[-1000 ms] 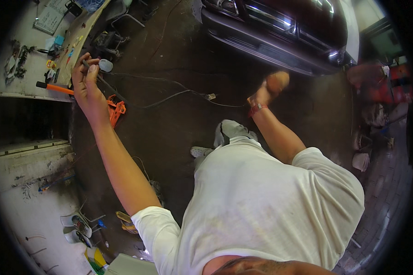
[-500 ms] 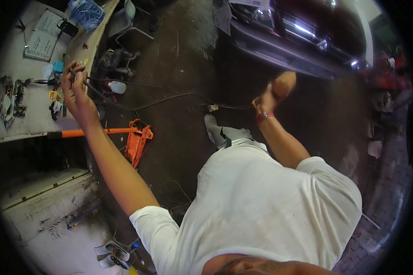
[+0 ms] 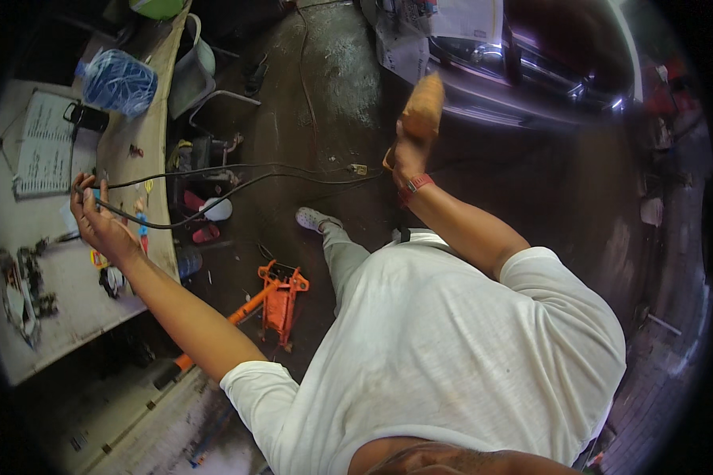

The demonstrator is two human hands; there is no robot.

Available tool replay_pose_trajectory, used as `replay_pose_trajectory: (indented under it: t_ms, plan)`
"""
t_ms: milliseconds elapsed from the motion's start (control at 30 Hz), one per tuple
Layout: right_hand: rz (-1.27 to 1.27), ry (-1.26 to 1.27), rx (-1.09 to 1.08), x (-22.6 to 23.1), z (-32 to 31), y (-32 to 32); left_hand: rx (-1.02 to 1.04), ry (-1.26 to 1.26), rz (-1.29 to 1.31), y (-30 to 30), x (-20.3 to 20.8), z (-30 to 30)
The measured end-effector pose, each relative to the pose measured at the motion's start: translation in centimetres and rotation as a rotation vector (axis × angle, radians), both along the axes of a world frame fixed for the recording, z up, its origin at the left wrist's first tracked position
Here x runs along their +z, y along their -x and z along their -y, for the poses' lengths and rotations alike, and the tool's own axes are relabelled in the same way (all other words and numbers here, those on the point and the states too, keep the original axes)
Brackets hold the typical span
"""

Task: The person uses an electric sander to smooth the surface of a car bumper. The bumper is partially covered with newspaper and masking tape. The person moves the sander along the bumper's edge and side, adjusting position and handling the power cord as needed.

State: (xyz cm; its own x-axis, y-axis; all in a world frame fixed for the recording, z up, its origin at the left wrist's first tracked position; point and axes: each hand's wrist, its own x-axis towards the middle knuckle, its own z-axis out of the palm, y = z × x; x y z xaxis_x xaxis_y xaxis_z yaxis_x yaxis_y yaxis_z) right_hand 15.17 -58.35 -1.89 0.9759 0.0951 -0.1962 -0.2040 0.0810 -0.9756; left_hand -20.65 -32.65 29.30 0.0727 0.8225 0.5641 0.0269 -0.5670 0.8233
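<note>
My left hand is raised over the workbench, its fingers curled round a looped black cable. Two strands stretch rightward from it across the floor toward my other hand. My right hand, with a red watch on the wrist, grips an orange-brown oblong tool. The tool is blurred and its exact kind cannot be made out. It is held up in front of the dark red car, apart from the paper on the car as far as I can see. The cable's end near my right hand is hidden.
An orange floor jack stands on the floor by my left leg. The workbench at left carries a blue-wrapped bundle, an open notebook and small parts. A grey chair stands beside it. Newspaper covers part of the car.
The view has turned, so bench, jack and car sit differently in it. My right hand has swung up and left with the tool. The cable now spans as two wider-spread strands.
</note>
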Motion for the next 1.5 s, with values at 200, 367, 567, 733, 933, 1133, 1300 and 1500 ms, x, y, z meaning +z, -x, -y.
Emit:
replay_pose_trajectory:
  t_ms: [200, 367, 567, 733, 933, 1133, 1300, 1500]
  plan:
    - [-0.043, -0.047, -0.010, -2.3, -14.3, -1.6, -0.097, -0.008, 0.062, -1.3, -0.9, -17.9]
    - [-0.185, -0.403, 0.051, 0.4, -22.7, -2.8, -0.258, -0.008, 0.020, -5.3, -0.3, -29.2]
    - [-0.190, -0.475, -0.110, 1.8, -29.9, -9.3, -0.488, -0.061, -0.014, -14.8, 0.2, -38.8]
    - [-0.326, -0.545, -0.454, 1.8, -36.6, -16.3, -0.531, -0.111, -0.076, -23.6, 1.0, -45.7]
    - [-0.425, -0.441, -0.632, 0.2, -43.5, -24.9, -0.594, -0.125, -0.110, -33.1, 3.4, -54.0]
    - [-0.360, -0.345, -0.756, -2.6, -50.2, -32.6, -0.614, -0.173, -0.094, -42.3, 4.6, -60.0]
    - [-0.307, -0.380, -0.784, 1.2, -57.9, -37.1, -0.659, -0.194, -0.119, -49.2, 3.2, -67.2]
    - [-0.219, -0.434, -0.729, 2.1, -67.0, -43.5, -0.801, -0.044, -0.034, -59.8, -2.1, -75.5]
